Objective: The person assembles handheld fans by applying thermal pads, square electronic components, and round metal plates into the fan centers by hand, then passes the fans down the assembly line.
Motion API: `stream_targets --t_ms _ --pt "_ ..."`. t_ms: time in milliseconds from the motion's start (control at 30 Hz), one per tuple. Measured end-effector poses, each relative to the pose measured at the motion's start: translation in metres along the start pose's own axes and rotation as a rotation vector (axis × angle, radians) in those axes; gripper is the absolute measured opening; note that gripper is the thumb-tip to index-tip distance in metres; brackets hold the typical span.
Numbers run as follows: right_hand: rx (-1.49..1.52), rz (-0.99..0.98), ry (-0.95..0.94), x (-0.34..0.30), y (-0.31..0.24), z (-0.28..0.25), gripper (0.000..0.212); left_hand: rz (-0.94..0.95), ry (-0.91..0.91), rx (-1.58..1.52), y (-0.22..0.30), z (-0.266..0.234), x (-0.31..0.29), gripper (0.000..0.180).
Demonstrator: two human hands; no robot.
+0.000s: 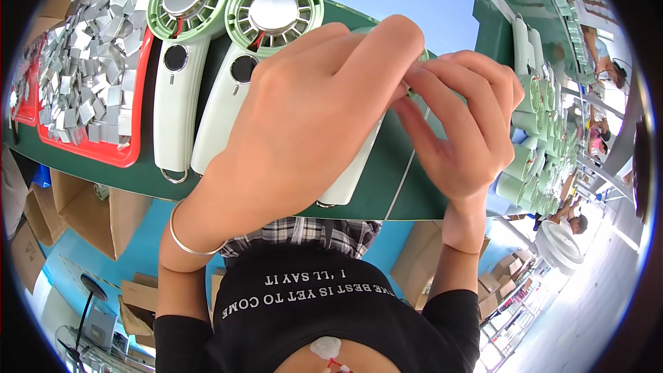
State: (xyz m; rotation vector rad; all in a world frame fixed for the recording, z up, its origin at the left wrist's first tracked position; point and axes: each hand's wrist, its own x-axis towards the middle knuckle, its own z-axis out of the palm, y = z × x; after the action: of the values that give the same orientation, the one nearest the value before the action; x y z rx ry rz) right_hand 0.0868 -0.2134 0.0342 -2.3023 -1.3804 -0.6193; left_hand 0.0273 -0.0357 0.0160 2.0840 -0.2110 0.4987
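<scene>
A pale green plastic hand fan with a long handle (349, 179) lies under both hands, mostly hidden; its handle points to seven o'clock from the fingertips; it could slide or turn if pushed hard, because I see no hand wrapped around that handle. The left hand (311, 90) and the right hand (469, 124) meet above it, fingers bent, tips close together; I cannot tell if they pinch something small or just press; a small part could pop out if the tips slip.

At ten o'clock lie two more pale green fans with round silver middles (181, 103); the left arm is near one and could bump it; a thin red wire (181, 26) there might snag; at nine o'clock a red plastic tray (131, 152) holds shiny, flat silver pieces (90, 90); all this is on a dark green table (376, 179).
</scene>
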Motion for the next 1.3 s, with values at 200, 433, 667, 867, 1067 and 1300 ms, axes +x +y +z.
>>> stream_targets --t_ms 200,433,667,867,1067,1300 --pt "-0.007 0.074 -0.02 0.0 -0.002 -0.002 0.035 0.11 0.09 0.146 -0.001 0.004 -0.012 0.032" --pt "-0.049 0.177 -0.111 0.009 -0.005 -0.002 0.03 0.091 0.02 0.169 0.006 0.023 -0.055 0.04" --pt "-0.083 0.225 -0.191 0.014 -0.011 -0.005 0.03 0.025 0.034 0.096 -0.002 0.034 -0.067 0.041" --pt "-0.093 0.266 -0.229 0.018 -0.016 -0.004 0.029 -0.016 0.028 0.045 -0.002 0.034 -0.068 0.039" --pt "-0.097 0.284 -0.261 0.02 -0.015 -0.004 0.028 -0.039 -0.001 0.007 -0.002 0.033 -0.068 0.038" --pt "0.046 0.314 -0.287 0.017 -0.005 -0.005 0.034 -0.04 0.008 -0.02 -0.003 0.032 -0.068 0.037"
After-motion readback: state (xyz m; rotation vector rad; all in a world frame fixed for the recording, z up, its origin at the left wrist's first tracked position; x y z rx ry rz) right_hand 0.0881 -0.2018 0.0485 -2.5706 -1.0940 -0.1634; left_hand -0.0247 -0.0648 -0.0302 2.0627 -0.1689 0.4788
